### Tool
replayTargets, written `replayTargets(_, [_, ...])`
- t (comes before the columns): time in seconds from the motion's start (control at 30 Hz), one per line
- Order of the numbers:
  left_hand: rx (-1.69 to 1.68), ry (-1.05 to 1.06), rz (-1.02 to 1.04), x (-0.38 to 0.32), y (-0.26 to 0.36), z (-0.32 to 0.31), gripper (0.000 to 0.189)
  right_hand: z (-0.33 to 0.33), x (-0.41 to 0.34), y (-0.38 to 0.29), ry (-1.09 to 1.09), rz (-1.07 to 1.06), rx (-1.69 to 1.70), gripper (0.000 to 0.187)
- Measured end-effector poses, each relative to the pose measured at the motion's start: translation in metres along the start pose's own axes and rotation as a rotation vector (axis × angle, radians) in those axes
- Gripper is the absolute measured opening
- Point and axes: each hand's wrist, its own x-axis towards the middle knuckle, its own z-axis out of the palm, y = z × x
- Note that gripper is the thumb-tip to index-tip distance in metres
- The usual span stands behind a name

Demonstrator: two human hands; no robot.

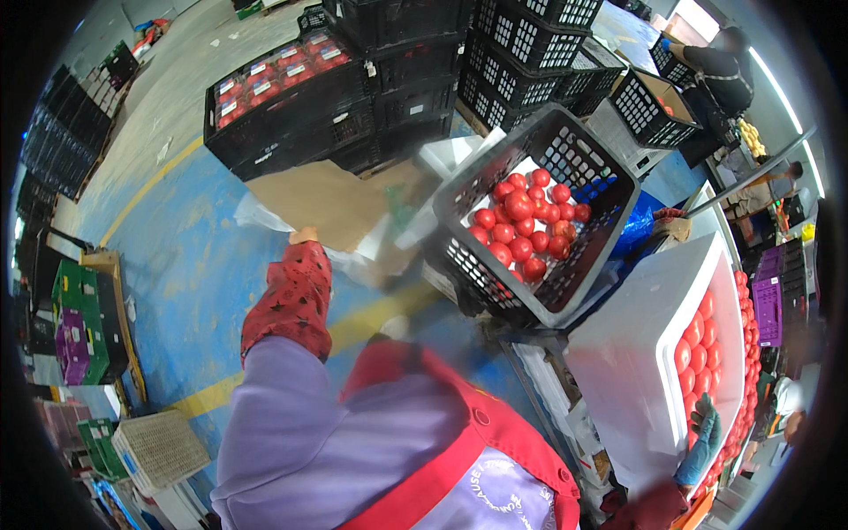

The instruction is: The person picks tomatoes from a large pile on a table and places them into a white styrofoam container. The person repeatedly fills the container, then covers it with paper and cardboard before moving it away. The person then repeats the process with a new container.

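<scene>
My left hand point(304, 234), bare below a red patterned sleeve cover, grips the edge of a brown paper sheet point(324, 202) with white paper or film against it. Its fingers are mostly hidden behind the sheet. My right hand point(704, 434), in a blue-green glove, is at the rim of a tilted white foam box point(629, 358) holding red tomatoes point(699, 351); whether it grips the rim I cannot tell. Between the hands and farther forward, a black plastic crate point(457, 199) with loose tomatoes point(523, 228) on a white lining stands tilted in view.
Stacked black crates point(417, 73) stand ahead, one stack topped by packed tomatoes point(285, 73). More tomatoes point(745, 371) lie beyond the foam box. A metal pole point(748, 173) crosses at right. A co-worker point(725, 73) handles a crate at upper right. Green and purple crates point(83, 324) stand left.
</scene>
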Motion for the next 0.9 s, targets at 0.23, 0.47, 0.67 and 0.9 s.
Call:
replayTargets(0.23, [-0.161, -0.183, -0.09, 0.048, 0.056, 0.088, 0.038, 0.006, 0.006, 0.031, 0.202, 0.109, -0.168, 0.032])
replayTargets(0.47, [-0.521, -0.583, -0.285, 0.076, 0.056, 0.13, 0.05, -0.009, 0.002, 0.037, 0.281, 0.286, -0.204, 0.034])
replayTargets(0.67, [-0.612, -0.799, -0.402, 0.071, 0.009, 0.134, 0.06, -0.019, 0.001, 0.035, 0.258, 0.375, -0.154, 0.035])
replayTargets(0.9, [-0.531, -0.618, -0.481, 0.055, -0.036, 0.131, 0.055, -0.015, -0.004, 0.046, 0.365, 0.271, -0.099, 0.032])
